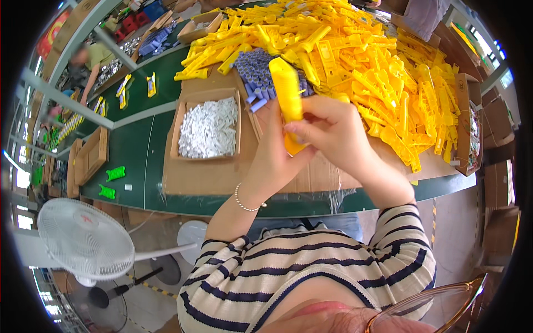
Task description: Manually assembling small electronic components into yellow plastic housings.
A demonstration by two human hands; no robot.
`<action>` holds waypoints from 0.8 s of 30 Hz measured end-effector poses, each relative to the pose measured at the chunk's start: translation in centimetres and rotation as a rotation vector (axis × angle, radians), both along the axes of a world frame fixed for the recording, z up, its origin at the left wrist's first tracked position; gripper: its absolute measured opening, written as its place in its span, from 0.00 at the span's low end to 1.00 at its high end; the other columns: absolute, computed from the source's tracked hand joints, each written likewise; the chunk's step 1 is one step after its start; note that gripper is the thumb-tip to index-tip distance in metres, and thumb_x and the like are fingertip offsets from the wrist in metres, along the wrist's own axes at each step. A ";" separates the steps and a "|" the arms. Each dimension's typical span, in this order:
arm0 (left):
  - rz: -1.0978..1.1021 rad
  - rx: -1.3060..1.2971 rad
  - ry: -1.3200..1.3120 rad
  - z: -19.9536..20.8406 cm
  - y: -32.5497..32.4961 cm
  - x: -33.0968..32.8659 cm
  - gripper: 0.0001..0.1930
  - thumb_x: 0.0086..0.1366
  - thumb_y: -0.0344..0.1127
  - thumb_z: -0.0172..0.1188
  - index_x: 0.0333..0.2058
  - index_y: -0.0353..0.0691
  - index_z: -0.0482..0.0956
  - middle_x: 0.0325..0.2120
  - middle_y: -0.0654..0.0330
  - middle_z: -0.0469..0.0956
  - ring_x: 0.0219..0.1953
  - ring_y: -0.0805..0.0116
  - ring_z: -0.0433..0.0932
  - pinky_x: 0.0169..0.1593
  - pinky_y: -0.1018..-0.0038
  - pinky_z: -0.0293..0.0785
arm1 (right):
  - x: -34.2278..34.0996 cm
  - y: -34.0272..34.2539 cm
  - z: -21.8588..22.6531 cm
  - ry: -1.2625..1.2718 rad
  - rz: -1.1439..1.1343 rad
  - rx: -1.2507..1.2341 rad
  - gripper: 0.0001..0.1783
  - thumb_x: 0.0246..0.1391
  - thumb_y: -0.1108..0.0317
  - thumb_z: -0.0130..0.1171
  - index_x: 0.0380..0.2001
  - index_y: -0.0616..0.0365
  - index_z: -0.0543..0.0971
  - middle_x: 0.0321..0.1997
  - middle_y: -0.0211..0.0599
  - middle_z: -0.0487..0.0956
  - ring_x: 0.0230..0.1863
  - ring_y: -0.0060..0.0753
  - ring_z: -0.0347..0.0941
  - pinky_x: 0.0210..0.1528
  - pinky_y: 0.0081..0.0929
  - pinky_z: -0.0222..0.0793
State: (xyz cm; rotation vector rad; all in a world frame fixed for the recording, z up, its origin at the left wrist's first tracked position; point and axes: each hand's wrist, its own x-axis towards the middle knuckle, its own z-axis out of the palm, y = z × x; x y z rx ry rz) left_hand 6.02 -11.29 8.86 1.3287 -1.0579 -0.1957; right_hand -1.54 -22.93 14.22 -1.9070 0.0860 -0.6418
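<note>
A yellow plastic handle-shaped part [287,91] stands upright between both my hands above the cardboard sheet [211,175]. My left hand [273,161], with a bead bracelet on the wrist, grips its lower end from below. My right hand [333,130] pinches its side near the middle, fingers curled. Behind it lies a cluster of small blue-grey cylinders [256,72]. A large heap of yellow plastic parts [377,61] covers the table to the right and back.
A shallow cardboard box [176,125] of small white pieces sits left of my hands. The green table [139,144] carries green clips [115,173] and wooden trays [91,155]. A white fan [83,238] stands on the floor. Another person [91,61] works far left.
</note>
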 end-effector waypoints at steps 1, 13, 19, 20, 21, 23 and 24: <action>-0.024 0.038 0.078 -0.3 0.5 -0.8 0.34 0.52 0.25 0.58 0.58 0.35 0.55 0.47 0.53 0.67 0.46 0.62 0.71 0.50 0.67 0.69 | -1.2 0.7 -0.3 0.003 0.014 0.001 0.13 0.43 0.68 0.67 0.30 0.65 0.79 0.23 0.35 0.76 0.22 0.20 0.70 0.26 0.18 0.67; -0.386 -0.334 0.509 -2.2 6.1 -2.7 0.37 0.59 0.47 0.53 0.62 0.36 0.50 0.36 0.53 0.72 0.35 0.65 0.75 0.38 0.66 0.76 | -5.1 5.4 -14.0 0.160 0.907 0.702 0.28 0.47 0.76 0.62 0.53 0.65 0.68 0.49 0.41 0.74 0.52 0.31 0.69 0.54 0.29 0.64; -0.139 -0.338 0.403 -2.8 7.9 -2.7 0.35 0.58 0.42 0.51 0.61 0.34 0.50 0.35 0.54 0.72 0.36 0.66 0.74 0.42 0.68 0.74 | -8.6 6.2 -13.6 0.312 0.585 0.772 0.12 0.53 0.75 0.57 0.42 0.63 0.76 0.30 0.32 0.79 0.32 0.18 0.73 0.36 0.16 0.68; -0.071 -0.347 0.361 -3.0 8.2 -2.4 0.34 0.58 0.39 0.51 0.61 0.33 0.49 0.36 0.55 0.72 0.37 0.68 0.74 0.44 0.69 0.72 | -9.3 6.1 -13.1 0.306 0.456 0.699 0.12 0.53 0.76 0.57 0.42 0.63 0.77 0.31 0.31 0.79 0.32 0.16 0.72 0.34 0.16 0.68; -0.056 -0.363 0.354 -3.1 8.4 -2.4 0.33 0.58 0.36 0.50 0.60 0.34 0.49 0.37 0.55 0.71 0.38 0.68 0.73 0.46 0.69 0.71 | -9.6 5.9 -12.8 0.228 0.332 0.546 0.12 0.51 0.77 0.58 0.40 0.63 0.77 0.32 0.32 0.79 0.31 0.17 0.72 0.33 0.16 0.67; -0.009 -0.356 0.344 -3.3 8.8 -2.5 0.33 0.59 0.35 0.50 0.60 0.34 0.49 0.38 0.55 0.71 0.38 0.68 0.73 0.46 0.69 0.71 | -10.1 5.1 -11.2 0.043 0.162 0.158 0.12 0.46 0.81 0.60 0.37 0.63 0.78 0.32 0.33 0.78 0.31 0.20 0.72 0.32 0.17 0.67; 0.036 -0.352 0.332 -3.5 9.0 -2.6 0.32 0.59 0.34 0.49 0.60 0.34 0.49 0.38 0.55 0.71 0.38 0.68 0.73 0.46 0.69 0.71 | -10.2 4.5 -10.0 -0.067 0.114 -0.077 0.13 0.42 0.83 0.60 0.35 0.62 0.79 0.32 0.35 0.77 0.31 0.23 0.73 0.32 0.17 0.67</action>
